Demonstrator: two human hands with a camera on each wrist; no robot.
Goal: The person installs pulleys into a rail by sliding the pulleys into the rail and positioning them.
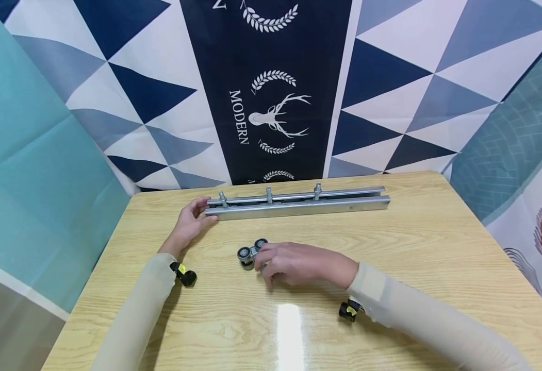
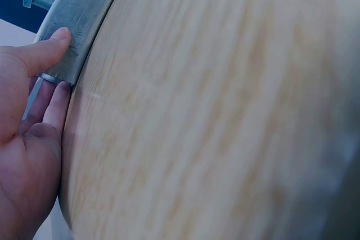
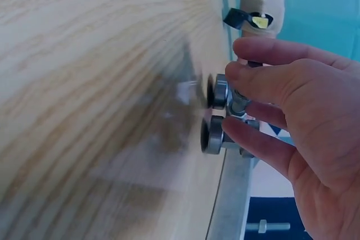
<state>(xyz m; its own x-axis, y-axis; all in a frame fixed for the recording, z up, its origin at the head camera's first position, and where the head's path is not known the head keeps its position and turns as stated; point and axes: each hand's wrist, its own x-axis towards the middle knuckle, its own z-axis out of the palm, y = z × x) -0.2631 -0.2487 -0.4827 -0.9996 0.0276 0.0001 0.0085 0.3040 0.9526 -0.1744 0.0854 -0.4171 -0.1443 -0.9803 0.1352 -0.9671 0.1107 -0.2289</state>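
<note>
A silver metal channel rail (image 1: 298, 208) lies across the far part of the table, its slot facing up. Three threaded bolts with nuts (image 1: 317, 191) stand up out of the slot. My left hand (image 1: 189, 224) holds the rail's left end; in the left wrist view the thumb presses on its side wall, with fingers at the end opening. Nearer to me, my right hand (image 1: 298, 264) pinches a roller trolley (image 3: 215, 133) by its bolt. The trolley's dark-rimmed wheels show left of the fingers in the head view; the fingers partly hide its bolt.
The wooden table (image 1: 233, 319) carries the rail. Behind it hangs a patterned cloth (image 1: 271, 67) with triangles and a deer print, and a teal cloth (image 1: 34, 154) rises at the left. Small black wrist cameras (image 1: 188, 278) jut out below both sleeves.
</note>
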